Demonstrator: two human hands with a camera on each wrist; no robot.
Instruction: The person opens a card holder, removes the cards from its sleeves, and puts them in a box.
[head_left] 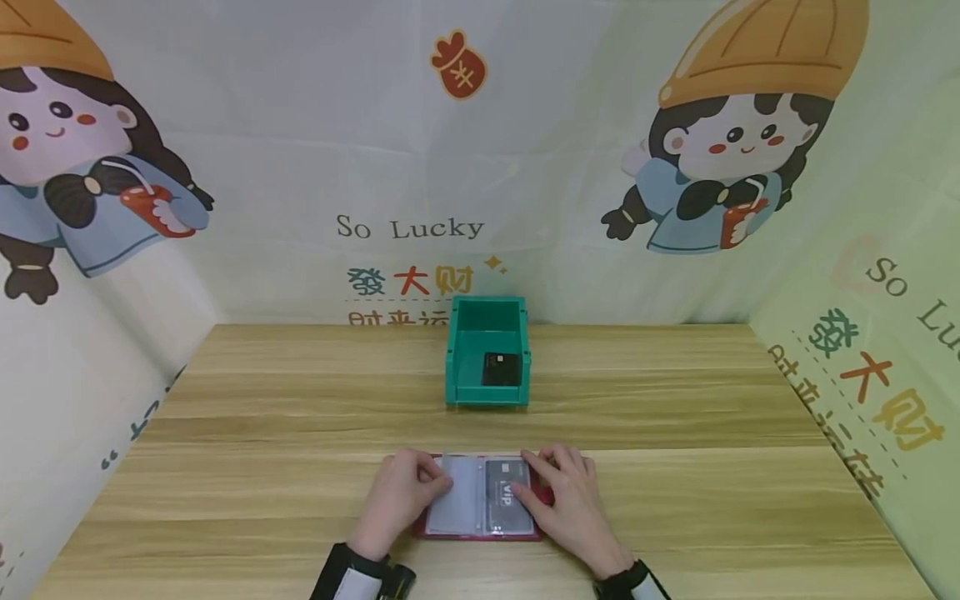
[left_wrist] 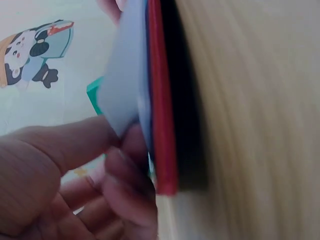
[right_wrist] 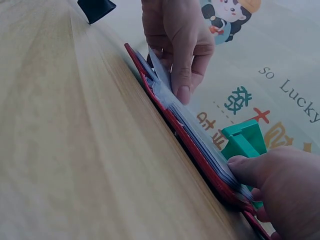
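Note:
A red card holder [head_left: 480,538] lies spread on the table in front of me, with clear plastic sleeve pages. In the head view, a grey card marked "vip" [head_left: 506,518] sits in the right-hand sleeve. My left hand [head_left: 401,496] pinches the outer edge of the left sleeve page [head_left: 455,508] between thumb and finger; the left wrist view shows that page [left_wrist: 122,75] lifted off the ones below. My right hand [head_left: 573,508] holds the holder's right side, its thumb [right_wrist: 245,167] pressing on the stacked pages. Part of its fingers is hidden in the right wrist view.
Behind the holder, a green open-front bin [head_left: 487,396] stands near the table's back edge, with a black card [head_left: 500,369] inside. Printed cloth [head_left: 570,275] hangs behind and at both sides of the wooden table [head_left: 300,392].

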